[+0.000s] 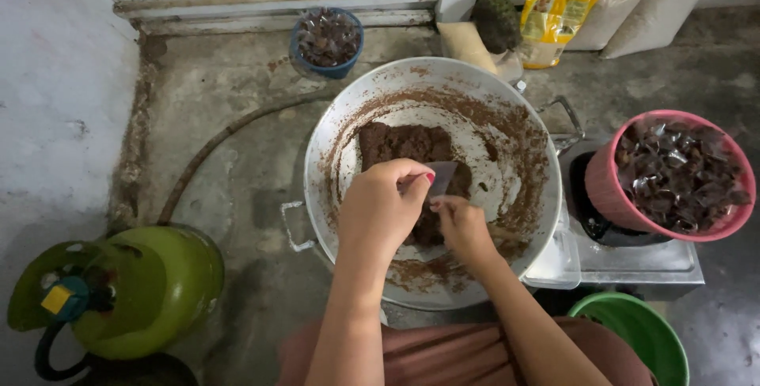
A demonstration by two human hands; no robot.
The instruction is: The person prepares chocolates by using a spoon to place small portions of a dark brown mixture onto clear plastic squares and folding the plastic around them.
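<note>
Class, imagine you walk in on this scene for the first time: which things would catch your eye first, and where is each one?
First, the big metal wok in the centre, smeared brown, with a dark brown paste inside. Over it the left hand and right hand work a small clear wrapper between the fingers. Then the colours: a green gas cylinder at lower left, and a pink basket of wrapped dark sweets at right.

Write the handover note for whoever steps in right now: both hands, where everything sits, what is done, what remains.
Left hand: pinches a small clear plastic wrapper over the wide metal wok.
Right hand: fingers at the wrapper's lower edge, a thin stick showing beside it.
Dark brown sticky paste lies in the wok's middle, smears around the walls.
Pink plastic basket on the right holds wrapped pieces; small blue bowl behind holds more.
Green gas cylinder at left.
Done: many pieces wrapped. Left: paste remaining in wok.
</note>
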